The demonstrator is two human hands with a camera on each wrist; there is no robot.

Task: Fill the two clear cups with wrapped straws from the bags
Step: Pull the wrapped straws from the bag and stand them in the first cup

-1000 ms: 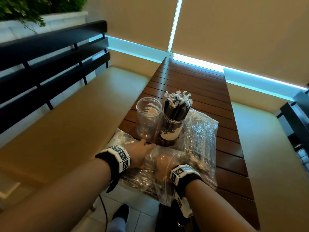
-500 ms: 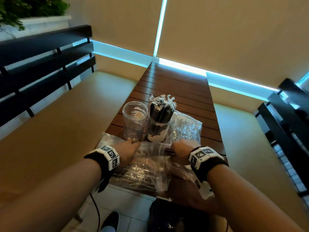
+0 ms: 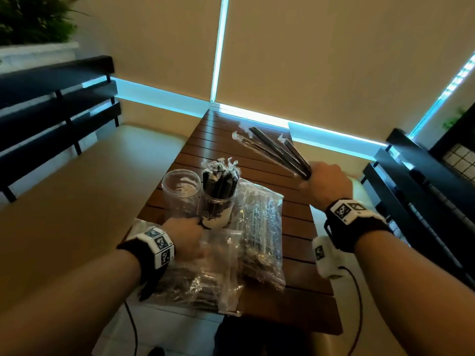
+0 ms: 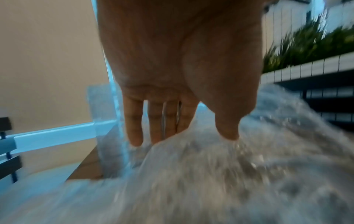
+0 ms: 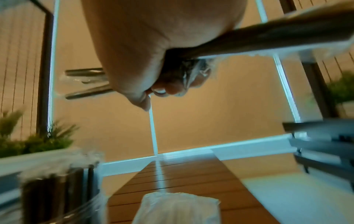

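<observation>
An empty clear cup (image 3: 181,191) stands beside a second clear cup (image 3: 218,201) packed with black wrapped straws. My right hand (image 3: 316,176) is raised over the table's right side, gripping a fanned bundle of wrapped straws (image 3: 272,150). In the right wrist view the curled fingers (image 5: 162,89) close round those straws (image 5: 86,81). My left hand (image 3: 189,227) is on the near plastic bag (image 3: 205,268), just in front of the cups. The thumb (image 4: 228,133) and straight fingers (image 4: 136,136) pinch a fold of that bag (image 4: 210,181).
A second clear bag (image 3: 259,227) of straws lies right of the cups. The slatted wooden table (image 3: 231,140) runs between two beige benches (image 3: 77,201) towards a window blind. Black slatted backrests (image 3: 51,98) flank both sides.
My right hand has pulled a bundle of straws from the near bag and lifted it up and to the right. The left hand has stayed on the bag.
</observation>
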